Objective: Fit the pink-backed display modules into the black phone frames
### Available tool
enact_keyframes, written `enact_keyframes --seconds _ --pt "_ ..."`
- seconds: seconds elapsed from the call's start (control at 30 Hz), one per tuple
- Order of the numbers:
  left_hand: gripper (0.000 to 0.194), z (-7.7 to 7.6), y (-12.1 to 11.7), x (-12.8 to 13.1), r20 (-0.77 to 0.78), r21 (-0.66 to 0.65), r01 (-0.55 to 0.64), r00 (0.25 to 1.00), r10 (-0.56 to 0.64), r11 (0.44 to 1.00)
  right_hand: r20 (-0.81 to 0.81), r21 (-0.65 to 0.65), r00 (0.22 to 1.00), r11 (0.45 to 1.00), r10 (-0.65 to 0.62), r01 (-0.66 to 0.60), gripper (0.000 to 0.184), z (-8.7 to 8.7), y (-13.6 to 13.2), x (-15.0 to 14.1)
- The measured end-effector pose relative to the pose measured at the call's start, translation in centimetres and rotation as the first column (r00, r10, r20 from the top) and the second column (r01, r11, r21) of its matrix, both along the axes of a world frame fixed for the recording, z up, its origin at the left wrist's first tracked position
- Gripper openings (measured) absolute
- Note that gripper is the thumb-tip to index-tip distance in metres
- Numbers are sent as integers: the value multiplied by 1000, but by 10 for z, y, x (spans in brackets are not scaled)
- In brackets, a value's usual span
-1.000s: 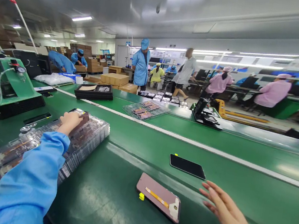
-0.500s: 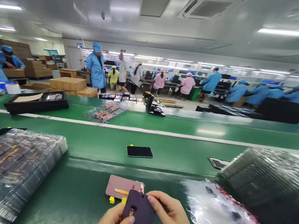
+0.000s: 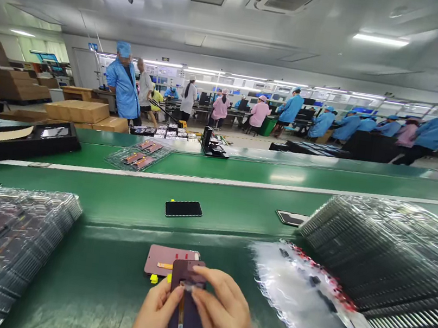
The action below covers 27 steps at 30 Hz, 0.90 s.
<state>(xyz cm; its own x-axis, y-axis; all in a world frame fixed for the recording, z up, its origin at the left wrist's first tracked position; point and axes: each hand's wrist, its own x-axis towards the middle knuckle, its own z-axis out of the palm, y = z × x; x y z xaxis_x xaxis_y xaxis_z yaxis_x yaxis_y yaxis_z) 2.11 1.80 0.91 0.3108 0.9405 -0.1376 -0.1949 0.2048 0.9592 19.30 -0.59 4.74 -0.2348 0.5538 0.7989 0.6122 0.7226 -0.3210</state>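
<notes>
My left hand (image 3: 153, 310) is closed around the left edge of a phone screen panel (image 3: 193, 322), its dark purple back facing up. Down the middle of that back runs an orange-brown flex cable (image 3: 181, 312). Over the panel's upper part, my right hand (image 3: 227, 313) is bent in a pinch. A small shiny, see-through bit (image 3: 187, 286) shows between the two thumbs, too blurred to name. Just behind lies a pinkish-brown panel (image 3: 155, 260) with an orange cable and yellow tabs, partly covered by the held one.
Stacked clear plastic trays stand left (image 3: 13, 243) and right (image 3: 385, 265). Clear film strips with red ends (image 3: 299, 291) lie right of my hands. A black-faced phone screen (image 3: 183, 209) rests on the green belt ahead. Further back are a tray of panels (image 3: 142, 155) and a black box (image 3: 25, 140).
My right fingers have moved from the panel's top right corner onto its back, near the upper end of the cable. The view has shifted to the right.
</notes>
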Motion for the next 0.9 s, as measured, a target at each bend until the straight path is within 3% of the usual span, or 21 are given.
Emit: enact_keyframes --seconds 0.1,0.23,0.3,0.37,0.5,0.57,0.6,0.67,0.77,0.9 --pt "54 6 4 -3 -28 1 54 998 -54 999 -124 -194 990 977 65 -89 16 4 -3 -3" --pt "58 12 -3 -3 -30 -41 238 970 -239 970 -296 -467 954 877 -38 -110 10 -1 14 0" --pt "60 13 -7 -3 -52 -52 285 956 -288 957 -307 -545 950 828 -49 -134 15 -4 25 3" --pt "62 13 -9 -3 -87 -44 314 945 -316 949 -276 -548 961 825 -24 -137 11 -5 33 5" --pt "61 9 -7 -6 -140 -14 332 933 -330 943 -102 -379 990 916 97 -129 12 -5 34 6" --pt "61 8 -5 -6 -148 -17 303 942 -302 953 76 -138 996 990 48 -37 25 -5 28 1" --pt "60 7 -4 -5 -153 -18 269 951 -269 963 175 10 985 1000 -5 3 30 -4 24 -2" --pt "56 9 -2 -2 -149 -5 196 970 -194 981 338 262 936 965 -97 5 34 -3 15 -10" --pt "43 11 1 0 -42 -7 154 987 -154 988 407 358 907 933 -107 -51 34 0 5 -18" --pt "42 8 3 -4 130 -272 170 982 -139 947 376 352 918 936 -129 -13 39 2 6 -18"
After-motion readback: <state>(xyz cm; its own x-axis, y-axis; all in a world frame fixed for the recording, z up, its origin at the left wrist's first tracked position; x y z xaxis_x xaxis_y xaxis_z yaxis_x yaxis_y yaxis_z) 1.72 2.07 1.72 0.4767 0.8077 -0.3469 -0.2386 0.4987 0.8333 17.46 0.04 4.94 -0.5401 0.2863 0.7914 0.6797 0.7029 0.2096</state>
